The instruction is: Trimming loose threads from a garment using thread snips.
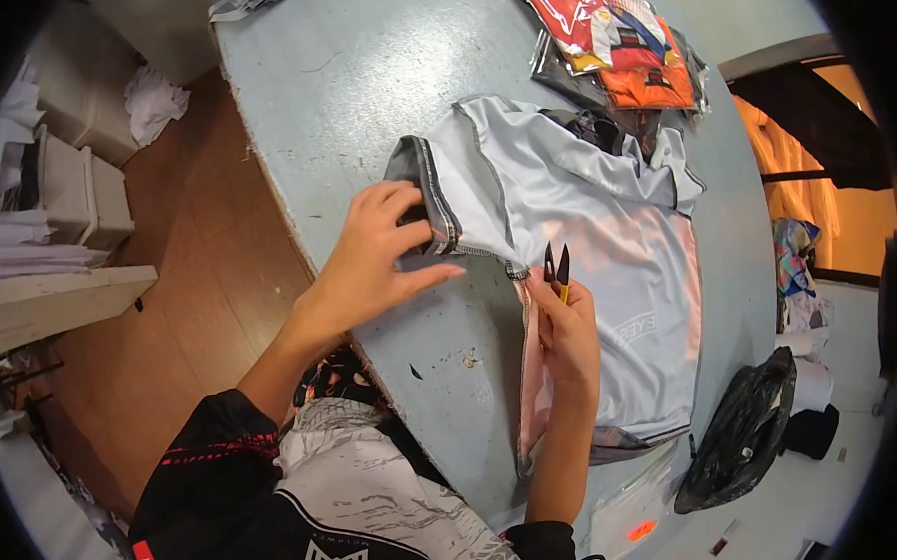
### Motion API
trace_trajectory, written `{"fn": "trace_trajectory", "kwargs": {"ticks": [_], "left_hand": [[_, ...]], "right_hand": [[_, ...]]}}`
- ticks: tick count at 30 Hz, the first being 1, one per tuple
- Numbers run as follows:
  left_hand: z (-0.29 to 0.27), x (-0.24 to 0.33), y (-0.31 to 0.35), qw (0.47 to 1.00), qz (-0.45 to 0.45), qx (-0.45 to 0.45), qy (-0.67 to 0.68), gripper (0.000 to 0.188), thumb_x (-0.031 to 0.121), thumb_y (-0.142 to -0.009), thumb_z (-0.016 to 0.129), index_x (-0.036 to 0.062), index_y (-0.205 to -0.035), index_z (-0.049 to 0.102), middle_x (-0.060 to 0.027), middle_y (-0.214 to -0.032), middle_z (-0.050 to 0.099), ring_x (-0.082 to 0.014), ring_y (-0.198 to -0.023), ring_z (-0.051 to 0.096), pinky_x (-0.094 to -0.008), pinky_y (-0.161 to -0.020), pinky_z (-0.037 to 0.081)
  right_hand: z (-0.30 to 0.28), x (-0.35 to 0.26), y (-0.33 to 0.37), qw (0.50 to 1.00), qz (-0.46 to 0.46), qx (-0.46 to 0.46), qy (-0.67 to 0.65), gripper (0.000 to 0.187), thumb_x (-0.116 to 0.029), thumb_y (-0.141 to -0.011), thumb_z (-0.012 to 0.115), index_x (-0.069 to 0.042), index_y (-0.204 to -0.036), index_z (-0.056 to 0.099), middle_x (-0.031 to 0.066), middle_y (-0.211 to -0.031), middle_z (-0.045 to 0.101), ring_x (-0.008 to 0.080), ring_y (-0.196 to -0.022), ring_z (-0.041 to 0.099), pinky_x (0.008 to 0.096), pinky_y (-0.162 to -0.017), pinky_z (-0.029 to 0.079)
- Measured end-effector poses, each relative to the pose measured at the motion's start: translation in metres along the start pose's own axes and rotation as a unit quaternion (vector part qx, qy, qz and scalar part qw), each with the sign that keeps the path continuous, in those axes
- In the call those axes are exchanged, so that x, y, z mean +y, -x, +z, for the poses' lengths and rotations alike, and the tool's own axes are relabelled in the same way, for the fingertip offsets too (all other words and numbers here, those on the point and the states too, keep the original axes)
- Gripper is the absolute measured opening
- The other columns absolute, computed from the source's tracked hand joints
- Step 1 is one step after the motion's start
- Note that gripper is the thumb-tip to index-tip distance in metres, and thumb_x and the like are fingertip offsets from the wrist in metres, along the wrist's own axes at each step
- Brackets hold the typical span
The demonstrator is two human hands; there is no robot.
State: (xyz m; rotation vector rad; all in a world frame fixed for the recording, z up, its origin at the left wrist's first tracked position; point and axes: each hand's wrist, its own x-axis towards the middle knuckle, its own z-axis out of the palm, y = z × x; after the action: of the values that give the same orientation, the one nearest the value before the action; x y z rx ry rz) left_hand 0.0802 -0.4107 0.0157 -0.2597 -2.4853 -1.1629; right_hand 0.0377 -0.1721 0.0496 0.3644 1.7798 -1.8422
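Note:
A light grey jersey [638,288], inside out with dark overlocked seams and pinkish side panels, lies spread on the table. My left hand [370,252] is at its dark sleeve cuff [435,184]; the fingers are apart, some reaching into the sleeve opening, and the thumb sticks out free. In my right hand [571,340] is a pair of small thread snips [558,273] with dark blades and a bit of yellow, points up and parted. That hand rests against the side seam just below the underarm, where its thumb and fingertips meet the fabric.
The blue-grey table [336,95] has a worn left edge. Bagged red and orange garments [629,48] are stacked at the far right. A black plastic bag [737,433] lies to the right. Thread scraps [470,359] dot the near tabletop. White bundles stand beside the wooden floor [194,259].

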Motion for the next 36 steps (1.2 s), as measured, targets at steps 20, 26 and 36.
{"fn": "trace_trajectory", "kwargs": {"ticks": [20, 26, 36], "left_hand": [[0.007, 0.026, -0.022, 0.854, -0.260, -0.030, 0.449, 0.011, 0.011, -0.093, 0.064, 0.0021, -0.097, 0.068, 0.0123, -0.066, 0.040, 0.0012, -0.060, 0.029, -0.0205, -0.051, 0.021], [0.013, 0.032, -0.016, 0.849, -0.255, -0.018, 0.462, 0.012, 0.011, -0.094, 0.062, 0.0022, -0.098, 0.068, 0.0123, -0.067, 0.043, 0.0018, -0.058, 0.030, -0.0194, -0.050, 0.020], [0.017, 0.036, -0.018, 0.853, -0.277, 0.008, 0.443, 0.012, 0.015, -0.094, 0.062, 0.0047, -0.096, 0.068, 0.0128, -0.065, 0.043, 0.0028, -0.055, 0.031, -0.0190, -0.048, 0.020]], "right_hand": [[-0.019, -0.023, 0.030, 0.993, -0.099, -0.052, -0.030, 0.017, -0.006, -0.088, 0.066, 0.001, -0.103, 0.063, 0.0000, -0.081, 0.062, 0.0050, -0.069, 0.057, 0.0184, -0.058, 0.043], [-0.022, -0.016, 0.034, 0.996, -0.081, -0.043, 0.009, 0.021, -0.002, -0.086, 0.067, 0.004, -0.106, 0.064, -0.0004, -0.079, 0.062, 0.0062, -0.068, 0.059, 0.0186, -0.058, 0.044], [-0.008, -0.023, 0.044, 0.988, -0.135, -0.077, 0.018, 0.007, -0.003, -0.089, 0.065, 0.003, -0.093, 0.065, -0.0041, -0.073, 0.057, 0.0019, -0.064, 0.048, 0.0186, -0.058, 0.037]]}}
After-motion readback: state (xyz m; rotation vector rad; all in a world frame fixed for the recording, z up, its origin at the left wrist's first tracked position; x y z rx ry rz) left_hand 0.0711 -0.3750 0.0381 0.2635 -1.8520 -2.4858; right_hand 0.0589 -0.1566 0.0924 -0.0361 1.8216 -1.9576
